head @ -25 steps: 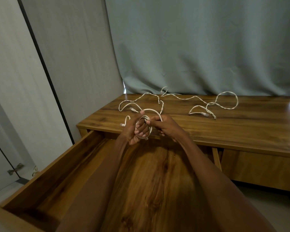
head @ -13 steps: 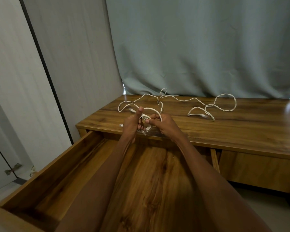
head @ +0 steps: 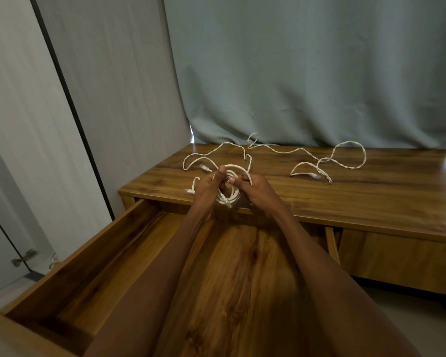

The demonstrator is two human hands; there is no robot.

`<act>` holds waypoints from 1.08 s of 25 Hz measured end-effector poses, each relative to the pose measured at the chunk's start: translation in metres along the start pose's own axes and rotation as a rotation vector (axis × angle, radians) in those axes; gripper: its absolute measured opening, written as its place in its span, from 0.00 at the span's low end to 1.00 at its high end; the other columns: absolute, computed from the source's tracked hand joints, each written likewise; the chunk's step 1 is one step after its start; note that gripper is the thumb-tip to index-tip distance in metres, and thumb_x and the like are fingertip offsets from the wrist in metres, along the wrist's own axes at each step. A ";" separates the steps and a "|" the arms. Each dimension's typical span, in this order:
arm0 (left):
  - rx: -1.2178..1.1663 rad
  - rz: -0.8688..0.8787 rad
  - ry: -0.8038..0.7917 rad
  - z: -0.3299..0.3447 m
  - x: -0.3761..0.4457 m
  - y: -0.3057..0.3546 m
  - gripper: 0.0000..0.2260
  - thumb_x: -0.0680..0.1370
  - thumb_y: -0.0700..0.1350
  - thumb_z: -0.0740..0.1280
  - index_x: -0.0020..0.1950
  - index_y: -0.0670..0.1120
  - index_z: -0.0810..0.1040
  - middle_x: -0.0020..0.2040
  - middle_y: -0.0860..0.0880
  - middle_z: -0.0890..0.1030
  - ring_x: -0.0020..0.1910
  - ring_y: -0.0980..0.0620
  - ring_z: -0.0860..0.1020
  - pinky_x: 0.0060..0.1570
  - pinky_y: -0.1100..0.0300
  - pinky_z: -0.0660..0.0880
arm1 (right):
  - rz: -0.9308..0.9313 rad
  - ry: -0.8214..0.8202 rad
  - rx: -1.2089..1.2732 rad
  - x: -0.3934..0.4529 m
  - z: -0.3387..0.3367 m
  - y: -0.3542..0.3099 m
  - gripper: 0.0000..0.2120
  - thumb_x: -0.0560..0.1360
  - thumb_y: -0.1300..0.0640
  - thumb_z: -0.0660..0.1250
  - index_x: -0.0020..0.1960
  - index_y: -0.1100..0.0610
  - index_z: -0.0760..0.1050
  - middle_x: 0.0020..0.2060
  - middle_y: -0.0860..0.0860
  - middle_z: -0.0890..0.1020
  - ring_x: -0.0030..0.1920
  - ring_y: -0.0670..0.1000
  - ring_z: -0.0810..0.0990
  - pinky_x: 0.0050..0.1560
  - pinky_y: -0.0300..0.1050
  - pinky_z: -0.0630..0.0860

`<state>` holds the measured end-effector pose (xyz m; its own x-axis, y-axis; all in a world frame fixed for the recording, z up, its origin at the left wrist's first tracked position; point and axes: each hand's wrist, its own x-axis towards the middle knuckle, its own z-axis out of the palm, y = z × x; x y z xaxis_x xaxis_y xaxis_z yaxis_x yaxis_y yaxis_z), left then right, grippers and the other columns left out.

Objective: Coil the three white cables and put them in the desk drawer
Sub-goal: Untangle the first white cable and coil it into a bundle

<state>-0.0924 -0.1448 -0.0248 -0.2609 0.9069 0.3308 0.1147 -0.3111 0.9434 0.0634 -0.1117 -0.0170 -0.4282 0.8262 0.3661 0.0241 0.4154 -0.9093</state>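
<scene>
Coiling of the first cable point(head: 229, 194) is underway in your left hand point(head: 207, 191) and right hand point(head: 255, 189), fingers curled round it just beyond the open drawer point(head: 93, 256); two loose cables point(head: 327, 161) beyond remain.

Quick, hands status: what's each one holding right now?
Left hand: grips the coiled white cable.
Right hand: fingers curled on the same coil's top loop.

Coiled cable point(head: 229, 194): white, looped several turns, held upright above desk point(head: 371, 202) front edge.
Loose cables point(head: 327, 161): white, twisted, sprawled uncoiled along desk's back.
Drawer point(head: 93, 253): pulled open below desk.
</scene>
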 end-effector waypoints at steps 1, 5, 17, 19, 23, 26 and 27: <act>0.084 0.041 -0.033 0.001 -0.001 -0.001 0.19 0.77 0.58 0.68 0.53 0.42 0.80 0.39 0.48 0.81 0.36 0.55 0.80 0.38 0.60 0.76 | 0.027 0.042 0.005 0.001 -0.002 0.003 0.10 0.81 0.49 0.68 0.49 0.56 0.82 0.30 0.47 0.81 0.27 0.42 0.76 0.28 0.36 0.70; 0.191 0.160 -0.109 0.003 -0.002 -0.014 0.18 0.82 0.50 0.66 0.70 0.49 0.69 0.56 0.47 0.82 0.50 0.53 0.83 0.45 0.56 0.82 | 0.168 0.119 0.156 0.003 -0.014 0.018 0.18 0.80 0.45 0.67 0.54 0.61 0.81 0.26 0.47 0.74 0.24 0.44 0.67 0.25 0.39 0.63; 0.265 0.107 -0.279 -0.010 0.003 -0.014 0.16 0.85 0.46 0.59 0.72 0.48 0.74 0.51 0.57 0.82 0.53 0.58 0.80 0.51 0.66 0.75 | -0.058 0.329 -0.412 0.009 -0.028 0.044 0.14 0.84 0.50 0.61 0.62 0.52 0.81 0.51 0.48 0.82 0.49 0.43 0.78 0.49 0.42 0.72; 0.198 0.087 -0.342 -0.013 0.003 -0.012 0.16 0.85 0.46 0.59 0.72 0.46 0.73 0.44 0.54 0.81 0.44 0.57 0.79 0.43 0.66 0.74 | -0.031 0.365 -0.486 0.013 -0.029 0.045 0.13 0.82 0.51 0.64 0.63 0.53 0.82 0.56 0.52 0.82 0.55 0.50 0.79 0.54 0.45 0.72; 0.194 0.083 -0.358 -0.007 0.000 -0.013 0.14 0.85 0.45 0.60 0.67 0.42 0.77 0.41 0.43 0.78 0.42 0.54 0.78 0.42 0.63 0.75 | 0.004 0.469 -0.309 0.018 -0.025 0.041 0.10 0.80 0.55 0.68 0.59 0.54 0.84 0.52 0.50 0.86 0.50 0.49 0.84 0.47 0.40 0.77; 0.278 0.120 -0.333 0.000 -0.003 -0.010 0.15 0.84 0.46 0.61 0.69 0.45 0.77 0.49 0.53 0.84 0.50 0.61 0.81 0.51 0.65 0.76 | 0.055 0.465 -0.120 0.017 -0.022 0.042 0.06 0.80 0.56 0.69 0.55 0.55 0.83 0.45 0.48 0.86 0.44 0.48 0.85 0.39 0.38 0.79; 0.307 0.138 -0.327 0.001 -0.004 -0.009 0.15 0.84 0.46 0.61 0.70 0.46 0.76 0.50 0.55 0.84 0.52 0.63 0.80 0.54 0.65 0.76 | 0.065 0.445 -0.060 0.017 -0.022 0.042 0.06 0.80 0.56 0.69 0.54 0.55 0.83 0.44 0.48 0.86 0.44 0.48 0.85 0.40 0.38 0.80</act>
<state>-0.0912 -0.1450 -0.0349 0.0868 0.9202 0.3817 0.4178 -0.3814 0.8246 0.0766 -0.0716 -0.0448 0.0056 0.9289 0.3703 0.0961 0.3681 -0.9248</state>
